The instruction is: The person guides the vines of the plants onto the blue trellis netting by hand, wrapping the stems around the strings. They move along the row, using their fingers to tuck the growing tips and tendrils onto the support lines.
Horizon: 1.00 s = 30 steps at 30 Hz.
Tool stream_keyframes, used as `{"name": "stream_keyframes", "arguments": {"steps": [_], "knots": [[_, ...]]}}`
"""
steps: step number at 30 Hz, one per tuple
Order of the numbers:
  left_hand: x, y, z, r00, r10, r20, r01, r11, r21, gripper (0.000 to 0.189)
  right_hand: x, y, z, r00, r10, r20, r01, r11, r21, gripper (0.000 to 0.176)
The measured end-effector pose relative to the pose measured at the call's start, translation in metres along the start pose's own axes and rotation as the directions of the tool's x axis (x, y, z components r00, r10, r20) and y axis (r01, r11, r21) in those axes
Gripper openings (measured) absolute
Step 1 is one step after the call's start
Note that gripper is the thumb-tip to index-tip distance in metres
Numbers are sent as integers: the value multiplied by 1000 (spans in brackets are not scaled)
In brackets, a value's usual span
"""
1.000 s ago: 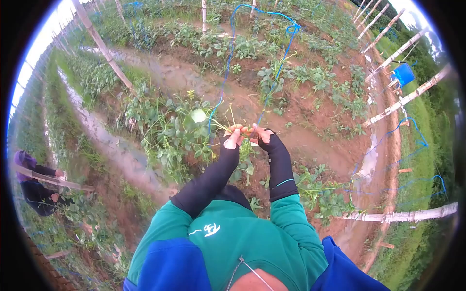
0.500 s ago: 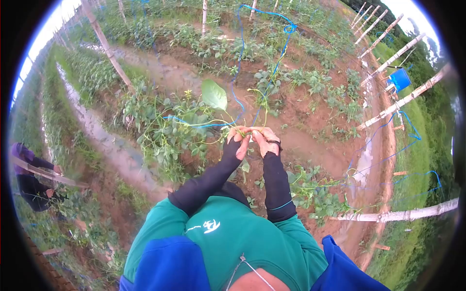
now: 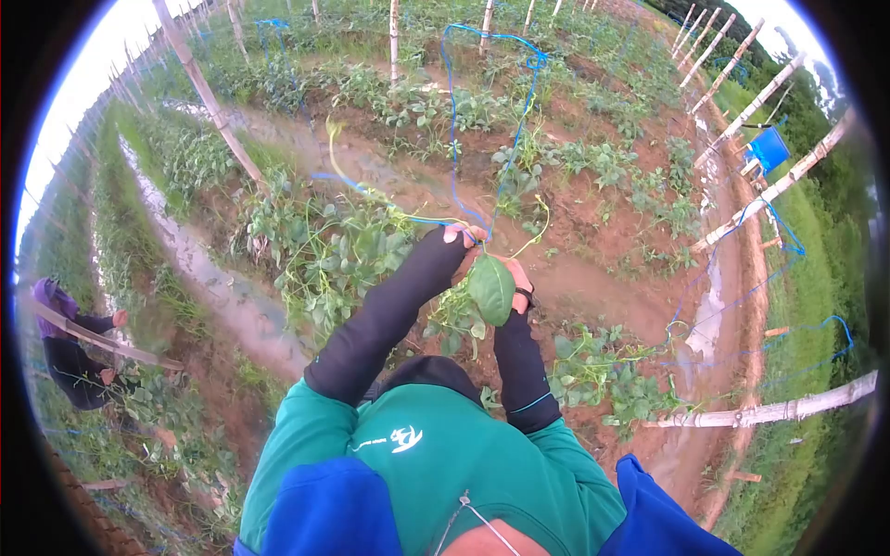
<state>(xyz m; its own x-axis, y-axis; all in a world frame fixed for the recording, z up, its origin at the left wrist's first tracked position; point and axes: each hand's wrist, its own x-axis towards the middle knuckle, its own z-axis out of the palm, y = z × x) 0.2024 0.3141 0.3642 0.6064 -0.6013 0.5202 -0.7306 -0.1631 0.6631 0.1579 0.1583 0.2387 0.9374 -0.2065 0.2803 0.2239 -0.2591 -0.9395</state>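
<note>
My left hand (image 3: 464, 234) is closed at the middle of the view, with a blue string (image 3: 426, 221) running through its fingers. One end of that string sticks out to the left beside a green vine shoot (image 3: 336, 159). My right hand (image 3: 521, 276) is just right of and below the left one, fingers curled at the vine's stem. A broad green leaf (image 3: 491, 289) hangs in front and hides part of the right fingers. From my hands, two strands of the string rise to a loop farther up the field. A thin tendril (image 3: 536, 232) curves up to the right.
Leafy plants (image 3: 343, 250) grow in rows on brown soil. Wooden poles (image 3: 209, 93) stand at left and back; others lean at right, near a blue container (image 3: 767, 149). A muddy, wet furrow (image 3: 199, 246) runs at left. Another person (image 3: 69, 343) bends at far left.
My left hand has moved slightly up, and the vine shoot now points up to the left. The broad leaf has swung down in front of my right hand.
</note>
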Motion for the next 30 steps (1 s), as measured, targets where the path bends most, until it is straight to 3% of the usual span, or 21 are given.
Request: {"name": "stream_keyframes", "arguments": {"steps": [1, 2, 3, 4, 5, 7, 8, 9, 11, 13, 14, 16, 17, 18, 19, 20, 21, 22, 25, 29, 30], "knots": [[7, 9, 0, 977, 185, 102, -203, 957, 208, 17, -6, -17, 2, 1000, 3, -1, -3, 1000, -2, 15], [15, 20, 0, 973, 107, 205, -119, 992, 45, 16, -16, -58, 8, 980, 142, -137, -98, 954, 284, 18], [22, 20, 2, 973, 105, 208, -116, 992, 42, 16, -23, -79, 12, 925, 309, -223, -140, 820, 555, 22], [31, 20, 4, 962, 141, 234, -162, 984, 74, 15, -22, -70, 11, 927, 329, -180, -82, 646, 759, 14], [39, 25, 4, 949, 177, 262, -210, 972, 105, 13, -25, -60, 16, 926, 331, -182, -82, 646, 759, 14], [53, 30, 7, 959, 184, 215, -223, 958, 178, 11, -28, -36, 29, 865, 265, -425, 58, 790, 610, 17], [61, 26, 9, 949, 183, 258, -218, 969, 116, 10, -26, -23, 27, 894, 343, -289, 51, 562, 826, 23], [67, 23, 13, 936, 185, 300, -211, 976, 56, 10, -27, -11, 27, 894, 341, -292, 54, 564, 824, 23], [74, 26, 17, 938, 203, 282, -234, 969, 81, 8, -26, -23, 29, 880, 26, -474, 159, 925, 345, 23], [77, 29, 21, 930, -22, 367, 108, 970, -216, 9, -19, -31, 26, 855, 5, -518, 127, 968, 219, 24], [81, 28, 22, 927, -15, 376, 105, 970, -220, 9, -17, -33, 22, 849, -19, -529, 143, 971, 193, 25], [91, 31, 19, 766, -157, 623, 454, 819, -352, 16, -14, -65, 17, 813, -161, -559, 227, 973, 49, 28], [91, 37, 19, 765, -153, 626, 451, 821, -351, 16, -7, -49, 13, 810, -163, -564, 229, 972, 47, 28], [88, 44, 21, 814, -169, 556, 337, 917, -213, 17, 1, -21, 8, 948, 78, -309, 174, 685, 708, 28], [87, 51, 22, 861, -168, 480, 221, 974, -56, 18, 6, -26, 6, 994, 83, 66, -71, 69, 995, 28], [90, 50, 25, 862, -167, 479, 220, 974, -55, 18, 2, -31, 12, 995, 81, 66, -72, 69, 995, 28], [93, 46, 30, 893, -136, 429, 190, 978, -84, 17, -6, -37, 22, 963, 123, -241, 120, 607, 785, 30], [96, 41, 34, 920, -106, 377, 159, 981, -113, 16, -10, -53, 27, 863, -14, -505, 180, 943, 281, 31], [101, 31, 42, 945, -12, 326, 129, 931, -340, 15, -9, -71, 22, 830, 12, -558, 207, 922, 328, 33], [102, 40, 35, 935, 44, 351, 99, 920, -380, 21, 7, -67, 7, 818, 31, -574, 228, 899, 373, 31], [103, 44, 33, 924, 160, 348, -74, 965, -250, 19, 10, -67, 4, 809, 37, -587, 209, 915, 346, 28]]}}
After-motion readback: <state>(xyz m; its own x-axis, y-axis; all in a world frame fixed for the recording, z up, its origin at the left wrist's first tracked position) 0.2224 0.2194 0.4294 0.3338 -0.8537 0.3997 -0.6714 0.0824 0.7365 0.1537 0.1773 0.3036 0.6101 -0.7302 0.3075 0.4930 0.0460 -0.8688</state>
